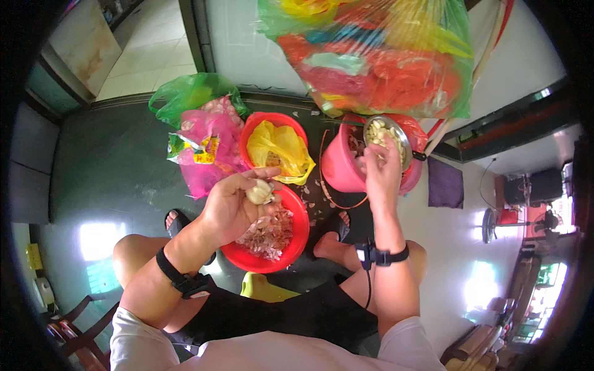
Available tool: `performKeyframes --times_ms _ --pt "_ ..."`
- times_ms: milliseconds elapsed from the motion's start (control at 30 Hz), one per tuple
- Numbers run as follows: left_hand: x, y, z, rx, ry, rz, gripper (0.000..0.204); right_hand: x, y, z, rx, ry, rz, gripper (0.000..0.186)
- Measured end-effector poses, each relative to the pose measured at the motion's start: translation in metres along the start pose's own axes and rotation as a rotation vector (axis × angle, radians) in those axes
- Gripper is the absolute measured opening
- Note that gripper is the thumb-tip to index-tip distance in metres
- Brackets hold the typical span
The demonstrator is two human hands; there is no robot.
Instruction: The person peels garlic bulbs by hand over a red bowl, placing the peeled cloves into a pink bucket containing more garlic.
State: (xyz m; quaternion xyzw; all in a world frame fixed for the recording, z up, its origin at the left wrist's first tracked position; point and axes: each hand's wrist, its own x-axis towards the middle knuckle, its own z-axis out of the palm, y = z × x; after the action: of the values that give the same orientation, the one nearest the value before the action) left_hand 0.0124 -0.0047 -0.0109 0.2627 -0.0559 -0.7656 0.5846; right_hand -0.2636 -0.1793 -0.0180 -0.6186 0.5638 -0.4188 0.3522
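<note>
My left hand (pixel 228 207), palm turned up, holds a garlic bulb (pixel 260 192) with its cloves showing. Below that hand stands a red basin (pixel 301 232) full of loose garlic skins (pixel 269 238). My right hand (pixel 383 173) reaches over the near edge of a metal bowl (pixel 406 137), its fingers bent and apart; I see nothing held in them. Pale peeled garlic cloves (pixel 377 131) lie in this bowl, partly behind my fingers. The bowl, which has a black handle, rests on top of a pink bucket (pixel 337 170).
A red bucket lined with a yellow bag (pixel 272 142) stands beyond the basin. Left of it lie a pink mesh sack (pixel 213 139) and a green bag (pixel 192 93) with garlic. A large bag of coloured plastic (pixel 383 62) hangs ahead. Skins litter the dark floor.
</note>
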Motion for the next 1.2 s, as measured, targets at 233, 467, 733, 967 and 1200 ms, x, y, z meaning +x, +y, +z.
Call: performKeyframes --times_ms 233,467,733,967,1200 --pt "-0.002 -0.007 0.010 0.081 -0.035 0.183 0.067 -0.093 -0.089 0.048 0.010 -0.560 -0.542 0.034" --pt "-0.008 0.006 0.010 0.251 -0.070 0.223 0.080 -0.095 -0.095 0.075 0.088 -0.557 -0.552 0.036" --pt "-0.015 0.006 0.021 0.526 -0.019 0.349 0.072 -0.085 -0.094 0.085 0.109 -0.487 -0.701 0.028" --pt "-0.020 0.004 0.017 0.679 0.012 0.330 0.056 -0.097 -0.094 0.096 0.127 -0.443 -0.651 0.017" --pt "-0.017 0.003 0.006 0.557 0.078 0.204 0.052 -0.099 -0.093 0.104 0.060 -0.390 -0.668 0.008"
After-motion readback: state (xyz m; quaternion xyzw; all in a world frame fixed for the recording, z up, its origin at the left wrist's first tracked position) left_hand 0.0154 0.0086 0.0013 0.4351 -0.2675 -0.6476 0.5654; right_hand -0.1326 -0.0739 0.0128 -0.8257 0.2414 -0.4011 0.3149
